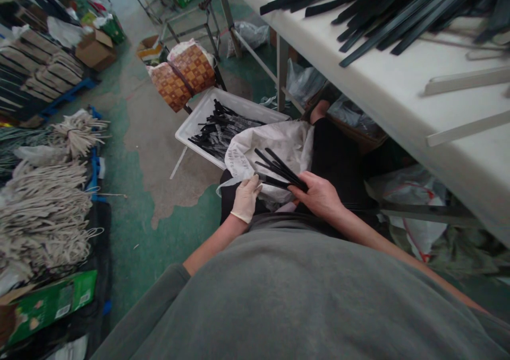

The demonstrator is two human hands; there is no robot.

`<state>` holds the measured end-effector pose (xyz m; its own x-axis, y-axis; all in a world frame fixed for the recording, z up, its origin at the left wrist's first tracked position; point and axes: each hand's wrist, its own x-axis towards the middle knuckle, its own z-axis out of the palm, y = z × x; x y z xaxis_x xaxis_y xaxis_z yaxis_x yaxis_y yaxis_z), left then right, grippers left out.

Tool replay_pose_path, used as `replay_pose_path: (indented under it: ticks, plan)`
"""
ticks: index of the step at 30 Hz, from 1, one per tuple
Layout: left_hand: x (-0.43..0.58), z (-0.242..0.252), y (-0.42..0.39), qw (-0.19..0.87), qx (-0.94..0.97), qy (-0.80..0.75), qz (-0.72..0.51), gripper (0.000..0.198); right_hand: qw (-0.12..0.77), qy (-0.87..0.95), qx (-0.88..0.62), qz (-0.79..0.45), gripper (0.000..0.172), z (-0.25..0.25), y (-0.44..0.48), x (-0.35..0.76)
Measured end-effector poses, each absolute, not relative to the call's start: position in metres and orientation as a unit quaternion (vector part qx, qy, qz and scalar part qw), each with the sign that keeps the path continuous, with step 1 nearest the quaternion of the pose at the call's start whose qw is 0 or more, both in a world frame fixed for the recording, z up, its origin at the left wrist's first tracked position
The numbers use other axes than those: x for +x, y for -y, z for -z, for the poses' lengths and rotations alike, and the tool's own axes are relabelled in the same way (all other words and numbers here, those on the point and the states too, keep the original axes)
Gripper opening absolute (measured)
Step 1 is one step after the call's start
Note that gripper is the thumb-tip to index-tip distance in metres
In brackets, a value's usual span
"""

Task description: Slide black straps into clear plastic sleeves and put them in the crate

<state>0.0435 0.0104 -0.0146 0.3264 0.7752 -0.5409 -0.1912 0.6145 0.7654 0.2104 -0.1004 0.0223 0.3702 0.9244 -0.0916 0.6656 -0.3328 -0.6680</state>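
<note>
My right hand (319,194) is closed around a small bundle of thin black strips (281,168), whose free ends fan out to the upper left. My left hand (244,198), in a pale thin glove, is pinched at the left end of a lower, wider black strip (273,181). A piece of translucent plastic (230,183) sticks out beside the left fingers; whether they grip it too is unclear. Under both hands a white woven sack (292,137) lies over my lap. Beyond it stands a white plastic bin (187,131) holding many black strips, some apparently wrapped in clear plastic.
A white table (402,84) at the right carries a heap of long black strips (370,15) and pale flat bars (466,79). A chair with a checkered cushion (187,76) stands behind the bin. Bundled beige cords (43,211) lie at the left, near a green box (59,301).
</note>
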Motion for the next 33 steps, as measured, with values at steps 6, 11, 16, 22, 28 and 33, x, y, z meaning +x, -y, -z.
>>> replay_pose_path:
  ticks: [6,11,16,22,28,33]
  plan:
    - [0.043,0.006,-0.011,0.657,0.506,-0.472,-0.300,0.011,0.288,0.522,-0.778,-0.197,0.014,-0.030,0.093,0.205]
    - [0.048,-0.003,-0.012,0.695,0.461,-0.448,-0.322,0.014,0.415,0.387,-0.728,-0.385,0.022,-0.038,0.087,0.206]
    - [0.048,-0.012,-0.010,0.734,0.419,-0.415,-0.336,0.020,0.438,0.171,-0.572,-0.672,0.035,-0.037,0.087,0.218]
    - [0.046,-0.021,-0.008,0.750,0.444,-0.393,-0.294,0.017,0.392,0.074,-0.421,-0.815,0.020,-0.031,0.083,0.226]
    - [0.040,-0.020,-0.009,0.706,0.513,-0.383,-0.302,0.020,0.429,0.100,-0.497,-0.748,0.012,-0.036,0.075,0.211]
    - [0.032,-0.009,-0.013,0.721,0.406,-0.437,-0.352,0.020,0.492,0.127,-0.618,-0.599,0.020,-0.036,0.074,0.219]
